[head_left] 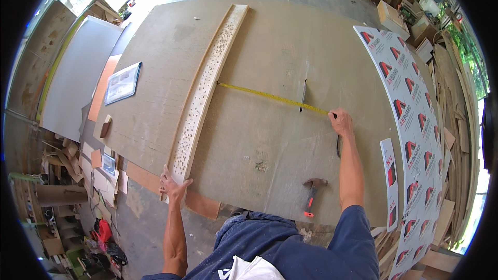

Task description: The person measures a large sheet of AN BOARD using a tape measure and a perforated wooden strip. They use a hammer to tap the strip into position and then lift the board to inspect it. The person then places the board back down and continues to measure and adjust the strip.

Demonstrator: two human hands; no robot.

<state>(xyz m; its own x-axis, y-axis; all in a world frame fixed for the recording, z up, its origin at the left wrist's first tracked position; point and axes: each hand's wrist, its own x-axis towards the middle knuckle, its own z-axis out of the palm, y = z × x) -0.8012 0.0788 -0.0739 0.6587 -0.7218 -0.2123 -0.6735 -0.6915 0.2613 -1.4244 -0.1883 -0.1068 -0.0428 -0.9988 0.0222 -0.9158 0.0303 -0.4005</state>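
- Measuring looks under way: a yellow tape measure (267, 95) stretches right from the right edge of a speckled white strip (204, 93) across a broad brown worktop (270, 36).
- The right hand (340, 122) is clenched around the tape's right end; the left hand (174, 184) grasps the strip's near end, spanning its width.
- No marked line can be made out beside the tape; what remains cannot be told. A hammer (311, 198) lies idle, near right.
- At left, a blue-edged clear folder (123, 83) apparently holds sheets; a red bag (104, 229) hides its contents.
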